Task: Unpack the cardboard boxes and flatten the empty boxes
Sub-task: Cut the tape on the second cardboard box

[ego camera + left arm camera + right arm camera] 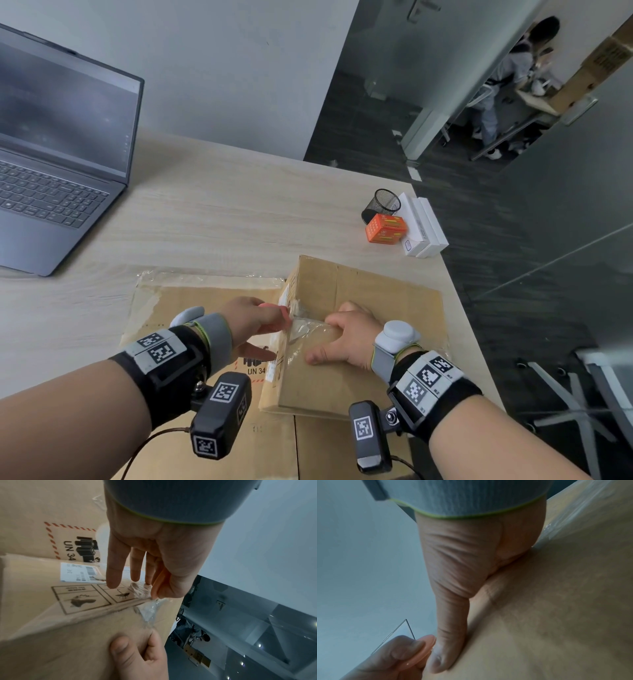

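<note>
Head view: the box (329,346) sits on flattened cardboard (191,308) at the desk's (222,212) near edge. Right hand (342,337) presses flat on its top; left hand (253,322) pinches a pink cutter (277,313) at the tape (301,329). It looks light and stiff, best held by its edges. A laptop (58,144) sits far left of the box.

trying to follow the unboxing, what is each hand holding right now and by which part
The left hand pinches a small pink tool between thumb and forefinger at the clear tape. The right hand holds nothing; it presses flat on the cardboard box.
</note>
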Demonstrator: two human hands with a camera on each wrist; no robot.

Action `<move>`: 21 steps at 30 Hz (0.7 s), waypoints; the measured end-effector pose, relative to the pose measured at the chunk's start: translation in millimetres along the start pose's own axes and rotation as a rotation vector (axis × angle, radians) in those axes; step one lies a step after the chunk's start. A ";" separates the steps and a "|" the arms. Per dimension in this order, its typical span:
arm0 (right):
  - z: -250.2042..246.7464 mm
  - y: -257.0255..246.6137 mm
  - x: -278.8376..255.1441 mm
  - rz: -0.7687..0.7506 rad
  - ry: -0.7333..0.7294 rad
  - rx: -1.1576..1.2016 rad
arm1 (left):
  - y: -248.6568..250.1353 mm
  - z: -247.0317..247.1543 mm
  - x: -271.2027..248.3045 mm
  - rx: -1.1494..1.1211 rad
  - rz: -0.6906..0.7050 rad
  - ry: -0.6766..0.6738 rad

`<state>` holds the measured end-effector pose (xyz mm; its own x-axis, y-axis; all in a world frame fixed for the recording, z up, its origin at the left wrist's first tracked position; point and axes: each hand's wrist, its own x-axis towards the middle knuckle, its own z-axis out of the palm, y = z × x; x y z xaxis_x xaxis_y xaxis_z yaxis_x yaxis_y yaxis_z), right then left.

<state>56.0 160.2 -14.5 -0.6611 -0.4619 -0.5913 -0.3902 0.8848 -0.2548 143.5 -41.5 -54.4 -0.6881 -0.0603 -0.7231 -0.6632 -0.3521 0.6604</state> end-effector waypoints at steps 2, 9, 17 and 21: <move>-1.0 0.2 -0.3 0.006 0.001 0.005 | -4.8 -0.2 0.6 -0.018 -0.004 -0.017; 2.9 3.7 -1.5 0.002 0.034 0.025 | -6.3 -6.0 -2.9 0.048 0.033 0.006; -20.5 6.7 -5.0 -0.067 0.325 0.117 | 6.8 -21.5 -5.4 -0.002 0.115 0.058; -40.0 -8.8 0.7 -0.105 0.206 -0.188 | 10.9 -18.9 -7.4 -0.035 0.150 0.080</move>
<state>33.3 149.6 18.0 -0.7195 -0.5702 -0.3966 -0.5625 0.8133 -0.1488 146.9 -62.5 -45.7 -0.7523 -0.1885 -0.6313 -0.5430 -0.3654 0.7561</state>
